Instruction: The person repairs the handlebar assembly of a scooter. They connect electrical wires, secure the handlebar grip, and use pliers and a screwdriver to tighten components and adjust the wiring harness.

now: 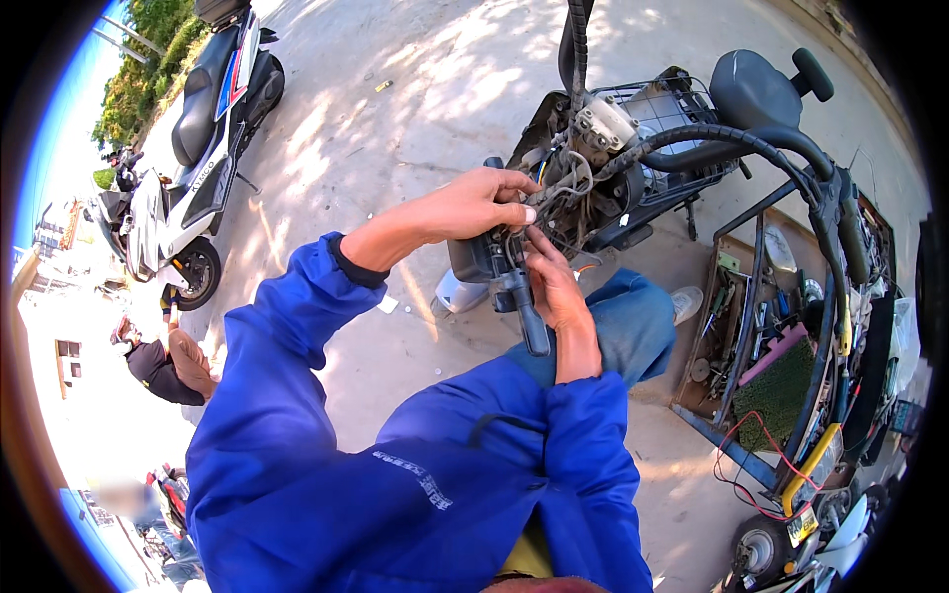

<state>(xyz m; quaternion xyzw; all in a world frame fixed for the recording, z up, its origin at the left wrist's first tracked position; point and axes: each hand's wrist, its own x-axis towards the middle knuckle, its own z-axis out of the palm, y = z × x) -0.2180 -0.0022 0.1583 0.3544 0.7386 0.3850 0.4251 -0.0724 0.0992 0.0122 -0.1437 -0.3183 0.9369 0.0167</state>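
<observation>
A partly dismantled electric scooter [605,124] stands before me, with a tangle of exposed wires [571,183] at its front. My left hand [479,206] reaches in from the left, thumb and fingers pinched on the wires. Just below it, my right hand [556,282] has its fingers bent up into the lower part of the same bundle; what the fingertips hold is partly hidden. Between my hands and my body hangs a black handlebar grip [532,321] with a lever. A dark housing [471,259] sits beside the grip, under my left wrist.
A black seat [756,89] and wire basket [692,158] are at the scooter's far side. On the right stands a metal-framed cart [707,371] full of tools, with red cable [736,435] hanging off. A white motor scooter [198,183] and a crouching person [163,368] are at left.
</observation>
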